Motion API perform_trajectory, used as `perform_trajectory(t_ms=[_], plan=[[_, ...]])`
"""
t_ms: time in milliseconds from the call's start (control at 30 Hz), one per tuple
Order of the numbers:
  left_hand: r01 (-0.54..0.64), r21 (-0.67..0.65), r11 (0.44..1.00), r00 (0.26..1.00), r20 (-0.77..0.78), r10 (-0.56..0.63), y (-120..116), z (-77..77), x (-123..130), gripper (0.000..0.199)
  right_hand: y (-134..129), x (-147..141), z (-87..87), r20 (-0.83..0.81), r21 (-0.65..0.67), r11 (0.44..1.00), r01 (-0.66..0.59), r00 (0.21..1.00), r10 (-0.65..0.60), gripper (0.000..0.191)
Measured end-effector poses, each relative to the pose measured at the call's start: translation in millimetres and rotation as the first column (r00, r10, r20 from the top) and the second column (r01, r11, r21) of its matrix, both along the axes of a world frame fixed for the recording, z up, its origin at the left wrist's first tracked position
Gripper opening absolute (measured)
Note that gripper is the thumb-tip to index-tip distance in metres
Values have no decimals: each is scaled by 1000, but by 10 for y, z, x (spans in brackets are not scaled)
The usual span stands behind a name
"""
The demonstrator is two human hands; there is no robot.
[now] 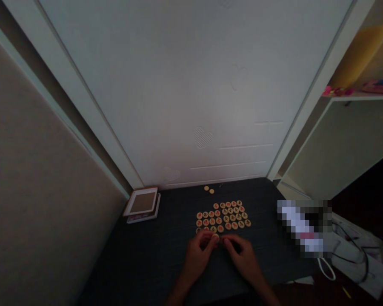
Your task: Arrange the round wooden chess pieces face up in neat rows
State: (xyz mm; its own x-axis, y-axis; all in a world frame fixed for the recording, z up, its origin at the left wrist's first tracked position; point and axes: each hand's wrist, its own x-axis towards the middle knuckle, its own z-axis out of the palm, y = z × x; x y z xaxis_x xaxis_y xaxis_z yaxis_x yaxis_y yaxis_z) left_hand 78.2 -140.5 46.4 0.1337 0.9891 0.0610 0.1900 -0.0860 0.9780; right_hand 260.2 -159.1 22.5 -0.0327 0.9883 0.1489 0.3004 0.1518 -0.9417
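Round wooden pieces with red or black characters lie in rows on the dark table. Just below the rows, my left hand pinches a pale round piece between thumb and fingers. Close beside it on the right, my right hand has its thumb and fingers drawn together near the lower row; whatever it holds, if anything, is too small to make out. My left fingers partly cover the lowest left pieces.
Two plain discs lie near the table's back edge. Framed boards are stacked at the back left. A white panel rises behind. Cables and white items are at the right.
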Motion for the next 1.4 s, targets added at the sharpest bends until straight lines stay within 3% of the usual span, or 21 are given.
perform_trajectory(t_ms=[100,267,433,600,900,1400], plan=[[-30,96,995,997,-66,36,216,151,-113,26,-8,-4,-20,-15,-21,1000,15,1000,-15,36],[57,157,986,960,-280,-11,885,277,-257,25,-5,-16,-38,-14,-36,999,14,1000,-15,36],[143,128,981,915,-395,-82,1494,177,-220,17,-7,-13,1,-2,-24,1000,17,1000,-17,34],[205,71,976,849,-509,-142,1810,22,-159,13,-6,-11,49,3,-5,1000,18,1000,-18,33],[189,62,980,804,-583,-118,1912,-162,-186,19,-12,-8,58,-6,3,1000,28,1000,-28,29],[302,22,953,759,-610,-226,1772,-86,-246,26,-15,-16,67,3,-2,1000,22,1000,-22,29]])
